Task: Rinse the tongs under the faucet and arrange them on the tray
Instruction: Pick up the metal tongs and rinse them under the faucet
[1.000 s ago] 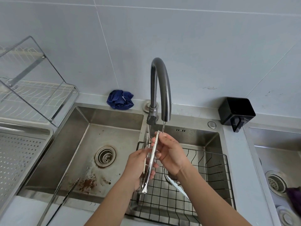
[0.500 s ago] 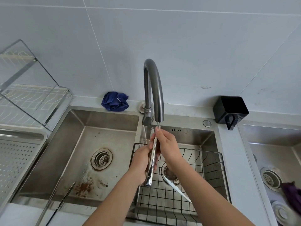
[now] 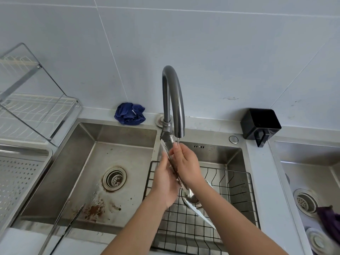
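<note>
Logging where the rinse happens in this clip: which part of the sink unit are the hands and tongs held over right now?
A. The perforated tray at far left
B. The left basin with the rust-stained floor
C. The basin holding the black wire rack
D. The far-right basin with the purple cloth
C: both hands, left hand and right hand, grip the tongs under the faucet, above the black wire rack in the middle basin.

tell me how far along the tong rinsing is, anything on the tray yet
Done: nothing shows as finished; the perforated steel tray on the left shows no tongs in its visible part.
In hand: both the left hand and right hand hold the shiny metal tongs under the curved grey faucet, where a thin stream runs.
Left: set this pair on the tray, then likely the second pair of metal tongs leaning in the left basin.
</note>
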Available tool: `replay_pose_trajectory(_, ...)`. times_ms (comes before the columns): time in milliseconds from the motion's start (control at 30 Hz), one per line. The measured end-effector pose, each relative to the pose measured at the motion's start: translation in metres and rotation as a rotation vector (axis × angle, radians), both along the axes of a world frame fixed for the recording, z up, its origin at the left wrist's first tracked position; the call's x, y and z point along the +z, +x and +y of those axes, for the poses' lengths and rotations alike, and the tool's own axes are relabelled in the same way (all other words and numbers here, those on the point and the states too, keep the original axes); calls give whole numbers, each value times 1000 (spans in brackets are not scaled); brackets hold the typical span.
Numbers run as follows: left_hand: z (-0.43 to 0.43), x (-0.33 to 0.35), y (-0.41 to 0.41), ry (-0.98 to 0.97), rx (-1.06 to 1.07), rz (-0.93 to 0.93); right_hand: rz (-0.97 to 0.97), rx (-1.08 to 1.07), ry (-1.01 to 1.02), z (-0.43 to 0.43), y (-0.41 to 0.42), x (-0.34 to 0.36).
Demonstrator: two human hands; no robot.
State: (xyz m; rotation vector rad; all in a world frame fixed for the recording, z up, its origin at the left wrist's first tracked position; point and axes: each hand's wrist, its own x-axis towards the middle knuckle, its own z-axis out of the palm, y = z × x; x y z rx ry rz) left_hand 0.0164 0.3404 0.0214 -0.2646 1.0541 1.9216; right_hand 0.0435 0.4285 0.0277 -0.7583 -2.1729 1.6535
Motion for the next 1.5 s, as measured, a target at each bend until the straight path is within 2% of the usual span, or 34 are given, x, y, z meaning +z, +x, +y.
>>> replay_pose_trajectory(133,6,8,-7,71,-4,62,-78,42,211,8,-7,10)
replay_pose_trajectory(300,14,13,-24,128,53,10,31,286,373,4,-9,5)
replay_pose_trajectory(367,13,13,-30,94,53,-10,59,341,501,-1,-1,0)
replay_pose_trajectory(433,11,10,-32,58,76,3,164,339,606,-5,8,-5)
replay_pose_trajectory(500,9,7,-32,47,106,1,191,247,561,-6,15,-7)
replay_pose_trajectory(567,9,7,-33,58,119,-5,143,106,505,-5,20,-8)
replay_pose_trajectory(633,8,8,-37,42,123,11,1,28,493,-3,24,-9)
replay_pose_trajectory(733,9,9,-40,28,107,15,-271,113,508,3,20,-7)
replay_pose_trajectory(800,8,7,-39,50,106,-9,-353,185,559,7,13,-6)
replay_pose_trajectory(867,6,4,-37,56,81,-19,-350,242,590,12,5,-2)
replay_pose_trajectory(900,4,3,-36,52,65,-21,-319,278,553,13,2,0)
replay_pose_trajectory(1033,-6,-1,-43,55,106,13,-151,404,176,15,-8,11)
replay_pose_trajectory(1100,-11,4,-51,71,157,23,-177,364,175,14,-12,14)
replay_pose_trajectory(1200,-10,12,-55,142,207,-8,-338,376,252,9,-20,22)
replay_pose_trajectory(1300,-2,13,-45,77,124,54,-358,340,295,5,-29,27)
replay_pose_trajectory(1400,-1,15,-38,-32,60,153,-273,319,83,7,-30,21)
replay_pose_trajectory(1500,-7,18,-50,-98,169,148,-186,251,-103,10,-15,10)
